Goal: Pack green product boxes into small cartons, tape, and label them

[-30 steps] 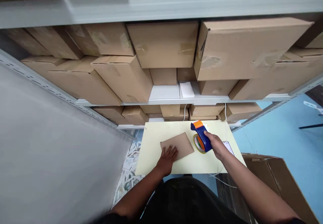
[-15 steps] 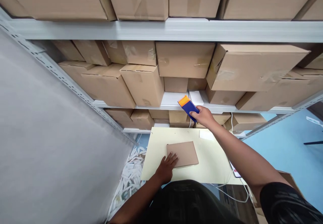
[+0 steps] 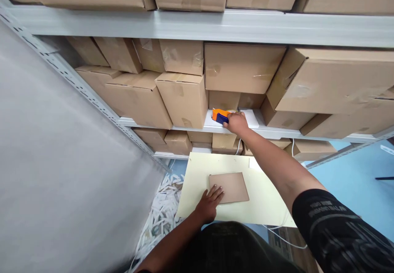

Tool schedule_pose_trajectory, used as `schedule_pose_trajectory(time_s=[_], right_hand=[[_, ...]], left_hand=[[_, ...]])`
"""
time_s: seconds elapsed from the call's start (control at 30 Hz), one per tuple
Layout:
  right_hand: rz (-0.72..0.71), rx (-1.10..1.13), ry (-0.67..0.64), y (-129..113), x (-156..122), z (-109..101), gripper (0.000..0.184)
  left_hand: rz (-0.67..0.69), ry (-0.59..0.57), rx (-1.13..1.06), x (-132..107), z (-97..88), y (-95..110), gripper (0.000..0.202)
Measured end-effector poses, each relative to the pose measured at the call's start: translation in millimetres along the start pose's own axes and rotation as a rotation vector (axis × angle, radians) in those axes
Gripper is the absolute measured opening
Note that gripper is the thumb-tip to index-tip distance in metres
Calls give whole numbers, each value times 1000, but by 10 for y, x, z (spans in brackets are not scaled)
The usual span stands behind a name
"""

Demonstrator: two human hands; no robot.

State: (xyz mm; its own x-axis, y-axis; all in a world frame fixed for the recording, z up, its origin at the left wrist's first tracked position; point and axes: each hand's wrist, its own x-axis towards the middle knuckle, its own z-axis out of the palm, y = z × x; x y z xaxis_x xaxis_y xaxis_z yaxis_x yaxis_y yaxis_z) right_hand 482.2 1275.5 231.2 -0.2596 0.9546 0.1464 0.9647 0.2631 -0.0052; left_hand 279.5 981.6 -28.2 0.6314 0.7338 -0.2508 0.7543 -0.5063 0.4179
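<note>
My right hand [image 3: 235, 122] reaches up to the white shelf [image 3: 271, 132] and is closed on a blue and orange tape dispenser [image 3: 220, 115] that sits on the shelf's bare patch between cardboard boxes. Lower down, my left hand [image 3: 210, 201] lies flat with fingers spread on the near left corner of a flat brown cardboard piece [image 3: 231, 187]. That piece rests on a small pale yellow table [image 3: 261, 207].
Cardboard boxes [image 3: 184, 96] fill the grey metal rack on every level. A grey wall panel [image 3: 61, 174] stands at the left. Shredded white paper strips [image 3: 160, 215] cover the floor left of the table. A white cable [image 3: 283, 240] hangs off the table's right side.
My right hand lifted the tape dispenser off the table and carried it up and left onto the shelf. My left hand stayed on the cardboard piece.
</note>
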Motion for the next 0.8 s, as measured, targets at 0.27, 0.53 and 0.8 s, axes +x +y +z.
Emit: schedule_pose_trajectory(time_s=[0.27,0.53,0.8], right_hand=[[83,390,325,289,-1237,264,46],[772,868,-428,378,-3349,2016,63],[723,1224,-456,119,-3608,2359,64]], left_hand=[[35,51,-275,32,-120,-74,84],[-543,309,-835,125,-21,-215,78],[-608,47,-1209,45,3,-145,72]])
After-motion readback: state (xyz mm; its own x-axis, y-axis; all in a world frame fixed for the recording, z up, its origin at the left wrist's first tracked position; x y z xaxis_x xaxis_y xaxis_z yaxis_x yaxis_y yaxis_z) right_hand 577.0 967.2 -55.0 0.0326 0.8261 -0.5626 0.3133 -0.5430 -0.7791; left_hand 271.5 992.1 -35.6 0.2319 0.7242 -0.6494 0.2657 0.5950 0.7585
